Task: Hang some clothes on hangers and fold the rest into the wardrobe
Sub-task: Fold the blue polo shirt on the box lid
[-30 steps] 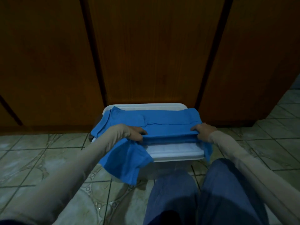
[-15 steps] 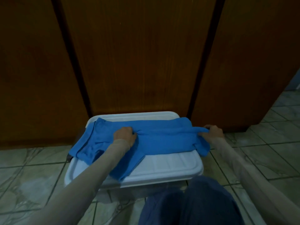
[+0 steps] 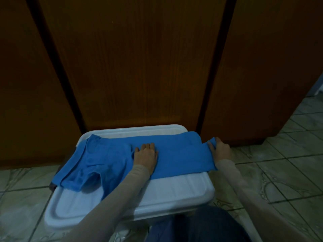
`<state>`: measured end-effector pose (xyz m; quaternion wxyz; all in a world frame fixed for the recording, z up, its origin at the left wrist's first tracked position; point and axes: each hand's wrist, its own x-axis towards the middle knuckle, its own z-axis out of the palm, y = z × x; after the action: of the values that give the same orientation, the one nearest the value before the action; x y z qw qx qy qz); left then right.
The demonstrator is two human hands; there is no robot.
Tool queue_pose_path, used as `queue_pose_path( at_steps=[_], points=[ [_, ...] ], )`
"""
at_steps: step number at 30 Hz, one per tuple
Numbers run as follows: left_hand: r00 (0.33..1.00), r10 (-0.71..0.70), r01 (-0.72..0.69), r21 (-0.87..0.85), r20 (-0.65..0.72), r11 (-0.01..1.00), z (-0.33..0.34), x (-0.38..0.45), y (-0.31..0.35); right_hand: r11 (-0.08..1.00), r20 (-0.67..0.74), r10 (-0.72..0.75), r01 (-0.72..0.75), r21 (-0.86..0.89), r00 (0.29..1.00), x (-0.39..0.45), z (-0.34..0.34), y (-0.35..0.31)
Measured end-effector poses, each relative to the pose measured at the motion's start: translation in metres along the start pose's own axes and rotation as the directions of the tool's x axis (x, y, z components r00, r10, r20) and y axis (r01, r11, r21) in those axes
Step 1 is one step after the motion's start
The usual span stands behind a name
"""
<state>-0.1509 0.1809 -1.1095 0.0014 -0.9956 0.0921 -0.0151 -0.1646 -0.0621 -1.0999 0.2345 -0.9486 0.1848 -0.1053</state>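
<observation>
The blue shirt (image 3: 174, 154) looks soft and floppy, so the flat left hand (image 3: 146, 154) presses it while the right hand (image 3: 220, 149) pinches its end.

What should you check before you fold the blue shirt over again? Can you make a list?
1. Blue shirt lies on the white bin lid: ok.
2. Left hand presses flat on the shirt's middle: ok.
3. Right hand holds the shirt's right end: ok.
4. Shirt fully on the lid: not ok, the sleeve end hangs over the lid's left edge.
5. Cloth smooth: not ok, the left part is wrinkled.
6. Wardrobe doors open for putting it away: not ok, they are closed.
</observation>
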Motion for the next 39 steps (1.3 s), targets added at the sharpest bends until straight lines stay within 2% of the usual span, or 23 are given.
queue_pose_path(
  at_steps=[4, 7, 9, 11, 13, 14, 16, 17, 19, 20, 22, 24, 27, 30, 34, 36, 38, 39],
  points=[
    [1.000, -0.011, 0.012, 0.022, -0.006, 1.000, 0.003, 0.003, 0.001, 0.991, 0.011, 0.086, -0.085, -0.100, 0.996, 0.003, 0.006, 0.016],
    [0.999, 0.005, -0.003, 0.048, -0.034, 0.999, 0.004, 0.002, 0.004, 0.990, -0.026, 0.130, -0.131, -0.053, 0.991, 0.000, 0.011, 0.020],
    [0.997, 0.032, -0.031, 0.007, -0.069, 0.999, 0.004, 0.000, 0.010, 0.999, -0.144, 0.051, -0.051, 0.005, 0.988, -0.004, 0.012, 0.019],
    [0.995, 0.086, -0.094, -0.153, -0.058, 0.984, 0.005, -0.003, 0.021, 0.997, -0.189, -0.064, 0.070, 0.024, 0.980, -0.006, 0.016, 0.015],
    [0.987, 0.161, -0.147, -0.327, 0.017, 0.933, 0.007, -0.009, 0.037, 0.978, -0.097, -0.204, 0.207, 0.017, 0.974, -0.012, 0.019, 0.004],
    [0.976, 0.211, -0.180, -0.346, 0.054, 0.921, 0.008, -0.013, 0.044, 0.952, -0.035, -0.305, 0.305, -0.005, 0.952, -0.015, 0.021, -0.001],
    [0.948, 0.296, -0.257, -0.270, 0.114, 0.928, 0.013, -0.020, 0.049, 0.855, 0.084, -0.510, 0.516, -0.062, 0.856, -0.020, 0.030, -0.008],
    [0.940, 0.314, -0.278, -0.228, 0.136, 0.933, 0.015, -0.022, 0.047, 0.818, 0.208, -0.535, 0.563, -0.114, 0.819, -0.024, 0.029, -0.013],
    [0.937, 0.308, -0.280, -0.175, 0.166, 0.944, 0.014, -0.023, 0.037, 0.782, 0.416, -0.438, 0.566, -0.260, 0.797, -0.028, 0.031, -0.016],
    [0.937, 0.297, -0.270, -0.157, 0.182, 0.950, 0.013, -0.022, 0.031, 0.759, 0.475, -0.371, 0.556, -0.340, 0.797, -0.029, 0.029, -0.019],
    [0.940, 0.271, -0.243, -0.150, 0.206, 0.958, 0.005, -0.021, 0.019, 0.708, 0.516, -0.304, 0.552, -0.440, 0.801, -0.036, 0.023, -0.027],
    [0.951, 0.240, -0.204, -0.187, 0.196, 0.961, -0.009, -0.019, 0.007, 0.698, 0.552, -0.286, 0.565, -0.440, 0.783, -0.043, 0.025, -0.038],
    [0.974, 0.205, -0.175, -0.244, 0.101, 0.954, -0.029, -0.017, -0.022, 0.719, 0.608, -0.340, 0.615, -0.323, 0.718, -0.057, 0.032, -0.059],
    [0.993, 0.116, -0.091, -0.428, 0.033, 0.899, -0.039, -0.022, -0.065, 0.762, 0.597, -0.475, 0.642, -0.088, 0.646, -0.073, 0.038, -0.087],
    [0.999, -0.030, 0.010, -0.607, -0.022, 0.794, -0.046, -0.040, -0.124, 0.829, 0.555, -0.539, 0.518, 0.212, 0.634, -0.085, 0.047, -0.119],
    [0.994, -0.109, 0.073, -0.755, 0.003, 0.652, -0.048, -0.053, -0.150, 0.853, 0.573, -0.520, 0.353, 0.383, 0.634, -0.092, 0.053, -0.135],
    [0.981, -0.089, 0.196, -0.885, 0.175, 0.422, -0.051, -0.069, -0.169, 0.846, 0.603, -0.478, 0.150, 0.512, 0.639, -0.099, 0.061, -0.150],
    [0.963, -0.059, 0.267, -0.896, 0.264, 0.354, -0.050, -0.076, -0.177, 0.821, 0.611, -0.464, 0.053, 0.568, 0.641, -0.102, 0.065, -0.155]
  ],
)
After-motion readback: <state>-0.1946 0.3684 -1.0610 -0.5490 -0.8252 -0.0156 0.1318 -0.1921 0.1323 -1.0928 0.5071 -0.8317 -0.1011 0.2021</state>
